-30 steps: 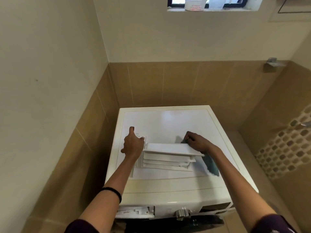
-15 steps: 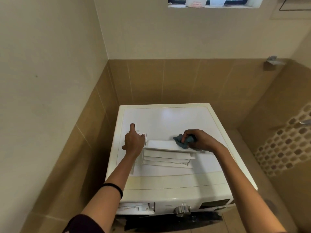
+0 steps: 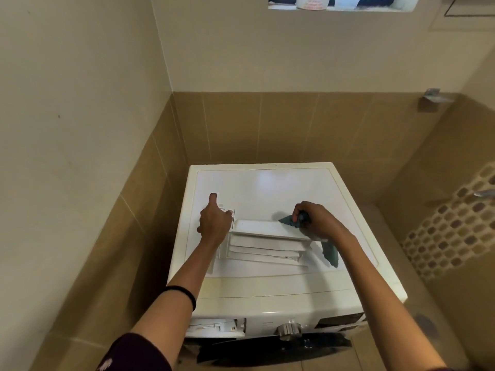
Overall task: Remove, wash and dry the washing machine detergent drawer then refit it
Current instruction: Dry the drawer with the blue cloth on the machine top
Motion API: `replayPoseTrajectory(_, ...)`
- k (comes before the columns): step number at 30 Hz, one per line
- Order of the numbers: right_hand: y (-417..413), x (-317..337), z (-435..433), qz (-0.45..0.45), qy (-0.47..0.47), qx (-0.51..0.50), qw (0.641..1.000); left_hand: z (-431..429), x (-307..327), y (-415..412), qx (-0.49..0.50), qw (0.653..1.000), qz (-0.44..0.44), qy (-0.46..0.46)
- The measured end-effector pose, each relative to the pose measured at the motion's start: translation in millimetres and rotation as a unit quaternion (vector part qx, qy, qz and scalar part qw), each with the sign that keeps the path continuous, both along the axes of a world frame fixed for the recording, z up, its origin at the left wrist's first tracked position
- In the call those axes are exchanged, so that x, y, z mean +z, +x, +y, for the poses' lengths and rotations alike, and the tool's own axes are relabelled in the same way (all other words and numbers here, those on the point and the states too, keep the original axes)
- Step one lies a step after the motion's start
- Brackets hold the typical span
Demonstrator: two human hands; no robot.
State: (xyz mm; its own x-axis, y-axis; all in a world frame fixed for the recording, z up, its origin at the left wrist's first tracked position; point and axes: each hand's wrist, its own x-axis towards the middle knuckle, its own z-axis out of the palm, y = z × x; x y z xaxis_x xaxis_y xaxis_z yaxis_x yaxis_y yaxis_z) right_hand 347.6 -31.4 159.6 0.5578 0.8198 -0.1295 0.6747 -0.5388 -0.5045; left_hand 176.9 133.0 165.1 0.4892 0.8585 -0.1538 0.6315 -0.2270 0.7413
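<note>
The white detergent drawer (image 3: pixel 263 243) lies on its side on top of the white washing machine (image 3: pixel 267 285), its front panel to the left. My left hand (image 3: pixel 214 223) grips that left end, thumb raised. My right hand (image 3: pixel 316 220) is closed on a blue-grey cloth (image 3: pixel 330 253) and presses it onto the drawer's upper right edge; a tail of the cloth hangs below the wrist. The empty drawer slot (image 3: pixel 214 326) shows at the machine's front top left.
Tiled walls close in on the left and behind the machine. A control dial (image 3: pixel 289 329) sits on the front panel. A metal bracket (image 3: pixel 431 99) is on the right wall, a window ledge with a tub (image 3: pixel 312 2) high up.
My right hand with the cloth slid left along the drawer's top edge, then back to the right. My left hand has held its place on the drawer.
</note>
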Motion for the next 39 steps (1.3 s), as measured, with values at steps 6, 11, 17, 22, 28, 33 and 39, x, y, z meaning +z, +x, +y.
replayPoseTrajectory(6, -13.1, -16.6, 15.7, 0.015, 0.095, -0.032, 0.995, -2.2, -2.0, 1.6, 0.013, 0.998, -0.035, -0.047)
replayPoseTrajectory(11, -43.3, 13.3, 42.5, 0.114, 0.228, 0.064, 0.965, -1.4, 4.0, 0.5, 0.046, 0.988, -0.055, -0.139)
replayPoseTrajectory(17, -84.5, 9.6, 86.2, 0.013, 0.091, 0.188, 0.978, -3.3, 4.1, 1.4, 0.060, 0.987, -0.044, -0.144)
replayPoseTrajectory(22, -79.7, 13.9, 104.4, -0.077, 0.059, 0.190, 0.977, 0.1, -2.7, 2.1, 0.050, 0.989, -0.037, -0.131)
replayPoseTrajectory(28, -69.4, -2.0, 84.5, -0.021, 0.132, 0.245, 0.960, 0.2, -3.3, 1.7, 0.046, 0.992, -0.042, -0.114)
replayPoseTrajectory(33, -59.2, -10.4, 86.3, -0.028, 0.165, 0.224, 0.960, 2.7, -4.9, 3.6, 0.061, 0.989, -0.042, -0.132)
replayPoseTrajectory(39, -72.6, -2.0, 84.8, -0.147, 0.173, 0.260, 0.939, 3.2, -8.0, 4.1, 0.045, 0.992, -0.039, -0.111)
